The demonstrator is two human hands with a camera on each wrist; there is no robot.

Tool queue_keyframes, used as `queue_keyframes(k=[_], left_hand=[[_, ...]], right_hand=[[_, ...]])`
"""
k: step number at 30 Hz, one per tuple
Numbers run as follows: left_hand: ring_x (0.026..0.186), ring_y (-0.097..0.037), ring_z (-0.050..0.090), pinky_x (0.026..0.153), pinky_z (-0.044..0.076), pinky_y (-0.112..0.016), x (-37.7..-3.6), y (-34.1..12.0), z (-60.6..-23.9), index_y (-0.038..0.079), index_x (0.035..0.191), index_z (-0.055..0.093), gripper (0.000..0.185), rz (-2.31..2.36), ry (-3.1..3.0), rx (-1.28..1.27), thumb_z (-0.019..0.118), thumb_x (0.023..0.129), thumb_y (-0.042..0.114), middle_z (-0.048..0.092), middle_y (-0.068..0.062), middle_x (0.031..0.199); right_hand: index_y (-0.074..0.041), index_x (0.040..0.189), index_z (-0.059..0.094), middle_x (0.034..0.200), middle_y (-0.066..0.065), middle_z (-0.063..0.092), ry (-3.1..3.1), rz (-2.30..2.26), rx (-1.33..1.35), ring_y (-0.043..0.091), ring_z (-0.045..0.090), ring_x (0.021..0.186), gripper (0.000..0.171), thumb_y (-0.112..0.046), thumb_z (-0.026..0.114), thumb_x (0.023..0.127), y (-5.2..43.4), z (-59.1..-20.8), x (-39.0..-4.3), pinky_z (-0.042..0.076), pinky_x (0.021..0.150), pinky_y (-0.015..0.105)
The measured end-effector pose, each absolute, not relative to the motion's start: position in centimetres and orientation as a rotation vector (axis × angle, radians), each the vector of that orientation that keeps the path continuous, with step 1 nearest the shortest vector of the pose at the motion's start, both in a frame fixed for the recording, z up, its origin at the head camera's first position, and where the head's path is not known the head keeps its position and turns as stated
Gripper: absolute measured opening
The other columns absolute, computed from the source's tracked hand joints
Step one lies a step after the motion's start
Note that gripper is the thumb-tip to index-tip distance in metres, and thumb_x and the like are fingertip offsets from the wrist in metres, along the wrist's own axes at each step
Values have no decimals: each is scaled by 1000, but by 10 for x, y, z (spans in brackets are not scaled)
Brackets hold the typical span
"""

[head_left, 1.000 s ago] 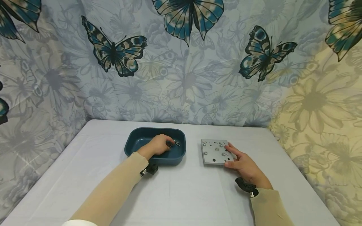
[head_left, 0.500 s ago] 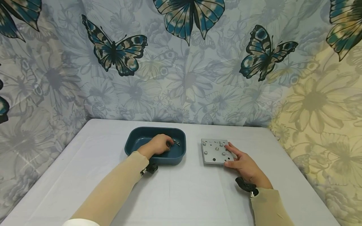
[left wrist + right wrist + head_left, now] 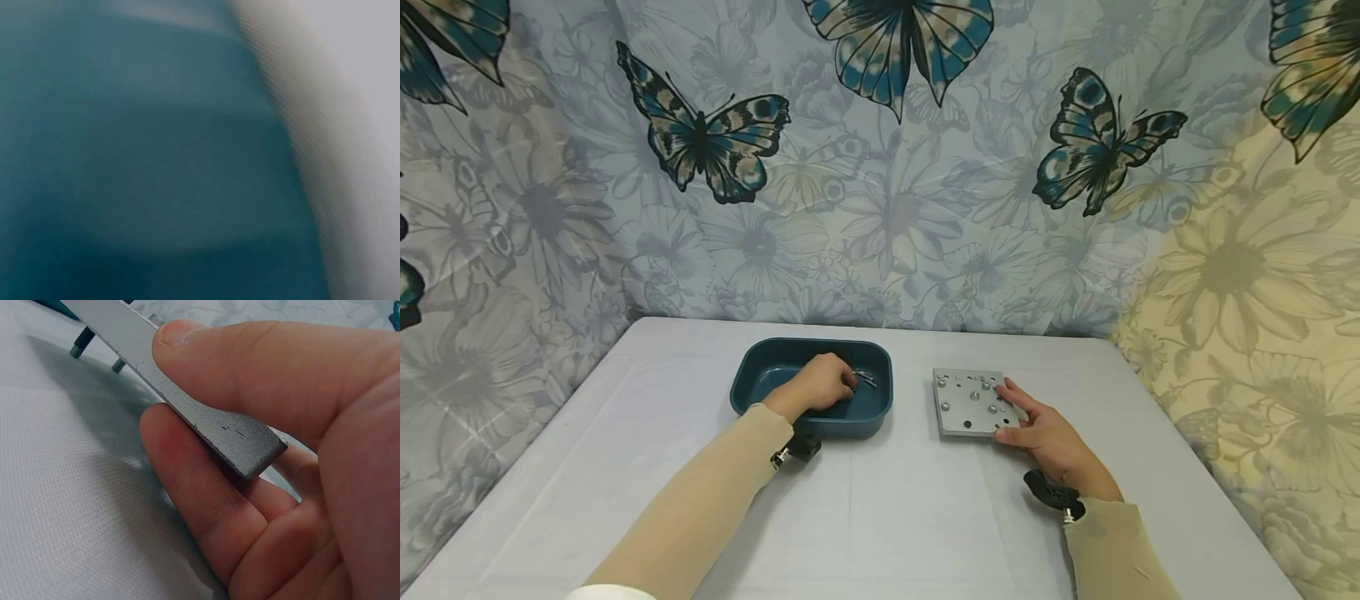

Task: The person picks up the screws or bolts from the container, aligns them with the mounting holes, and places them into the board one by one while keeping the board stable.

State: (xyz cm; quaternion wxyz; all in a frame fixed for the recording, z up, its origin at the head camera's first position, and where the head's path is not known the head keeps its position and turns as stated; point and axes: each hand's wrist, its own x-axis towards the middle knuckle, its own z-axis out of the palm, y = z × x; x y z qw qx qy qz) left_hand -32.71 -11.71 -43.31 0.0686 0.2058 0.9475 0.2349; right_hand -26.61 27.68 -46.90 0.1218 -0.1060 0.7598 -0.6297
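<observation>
Left hand (image 3: 816, 385) in tub (image 3: 838, 429), right (image 3: 1051, 435) around plate (image 3: 957, 396).

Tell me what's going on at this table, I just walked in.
A person's left hand reaches into a dark blue tray, close to some small metal pieces; whether it holds one is hidden. The right hand grips a metal plate by one edge, over the white-covered table. Several bolts sit in the plate, and some holes have none.
</observation>
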Motion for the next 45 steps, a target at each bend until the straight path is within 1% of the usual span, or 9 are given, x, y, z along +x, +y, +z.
queue_keyframes(k=[5, 7, 13, 19, 24, 28, 32, 37, 45], left_hand=[[63, -12, 64, 65, 53, -29, -324, -119, -428, 8, 107, 76, 23, 981, 2776, 472, 76, 85, 3, 69, -1, 96], [63, -14, 64, 61, 53, -29, -323, -120, -427, 8, 112, 74, 30, 1130, 2726, 406, 75, 83, 0, 67, -3, 104], [76, -19, 64, 68, 54, -32, -321, -122, -424, 13, 121, 71, 44, 1396, 2592, 283, 76, 80, -3, 62, -6, 120], [87, -20, 65, 78, 55, -34, -319, -121, -421, 6, 125, 68, 45, 1553, 2434, 260, 74, 82, -6, 62, -9, 109], [85, -21, 66, 72, 55, -32, -315, -118, -417, 0, 124, 66, 40, 1678, 2294, 225, 72, 85, -7, 60, -11, 99], [86, -24, 70, 67, 56, -31, -314, -112, -415, -2, 123, 63, 33, 1779, 2166, 201, 66, 91, -7, 61, -16, 102], [88, -26, 71, 70, 57, -32, -312, -104, -411, -1, 120, 64, 28, 1863, 2063, 169, 66, 92, -4, 64, -18, 106], [86, -25, 70, 70, 57, -31, -307, -87, -405, 1, 116, 66, 24, 1927, 2008, 172, 68, 92, -2, 67, -16, 101], [85, -24, 69, 69, 56, -31, -295, -44, -398, 2, 112, 70, 21, 1946, 1989, 266, 68, 92, -2, 66, -15, 102]], right_hand=[[-5, 157, 28, 166, -2, 1, 2222, -1832, -308, -1, 50, 121, 96, -7, 84, 79, 277, -467, -266, 50, 87, 21], [-5, 157, 28, 166, -2, 1, 2222, -1830, -311, -1, 50, 121, 96, -7, 84, 79, 276, -467, -265, 50, 87, 21], [-3, 157, 26, 166, 0, 0, 2198, -1852, -320, -1, 50, 121, 96, -4, 83, 80, 276, -466, -264, 50, 87, 21], [-3, 157, 27, 166, 2, 0, 2199, -1858, -309, 0, 51, 120, 96, -3, 83, 79, 276, -467, -264, 50, 87, 21], [-5, 157, 28, 166, -2, 2, 2229, -1831, -303, -1, 48, 123, 97, -7, 84, 78, 277, -468, -265, 49, 88, 20], [-6, 157, 29, 166, -3, 3, 2232, -1827, -308, 0, 47, 125, 97, -8, 85, 78, 277, -469, -266, 49, 90, 20], [-6, 157, 29, 166, -2, 3, 2249, -1814, -313, 0, 47, 125, 95, -8, 84, 79, 278, -469, -266, 48, 89, 20], [-6, 157, 30, 166, -2, 4, 2264, -1806, -309, 0, 48, 123, 95, -9, 84, 79, 278, -469, -265, 49, 88, 19], [-3, 157, 26, 167, -2, -2, 2099, -1930, -312, 6, 55, 118, 94, 8, 78, 79, 277, -468, -264, 53, 80, 23]])
